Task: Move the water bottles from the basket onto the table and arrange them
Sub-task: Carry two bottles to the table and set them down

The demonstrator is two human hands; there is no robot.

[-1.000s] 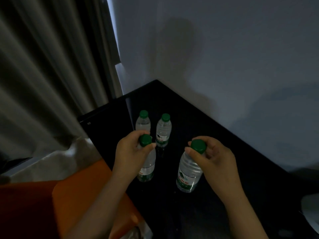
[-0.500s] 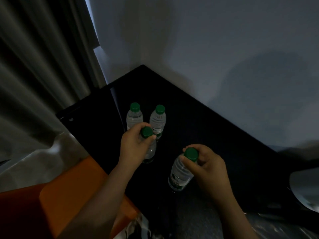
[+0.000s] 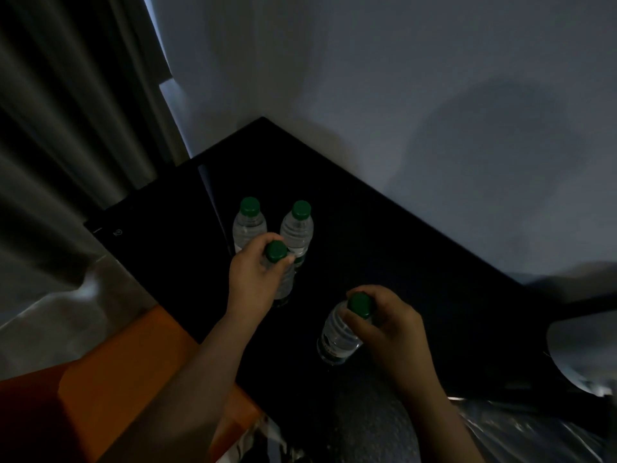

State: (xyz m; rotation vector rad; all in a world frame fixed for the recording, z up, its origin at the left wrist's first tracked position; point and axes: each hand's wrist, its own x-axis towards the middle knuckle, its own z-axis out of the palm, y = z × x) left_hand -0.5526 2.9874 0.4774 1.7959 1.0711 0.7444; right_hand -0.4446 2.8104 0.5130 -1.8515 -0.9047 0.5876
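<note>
Your left fingers (image 3: 267,240) are curled round the green cap of the left bottle (image 3: 285,282), with your left hand (image 3: 257,279) gripping from above. That bottle's upright, base on the desk (image 3: 384,248) or a whisker off it, can't tell which. Your right fingers (image 3: 354,320) pinch the cap of the right bottle (image 3: 337,335), right hand (image 3: 390,325) wrapped over the top. This one hangs tilted, base swung away from your palm, over the desk's near edge.

Just beyond your left fingers, a standing pair (image 3: 248,225) waits side by side. I'd call this the placing step, two bottles down and two in hand. Next, settle the left one close in front of that pair, straighten the right one, set it alongside, then let go.

Labels now: there's a green-and-white band low on the right bottle, but the writing is too dim and small to read. No brand is legible anywhere. The basket isn't in view.
</note>
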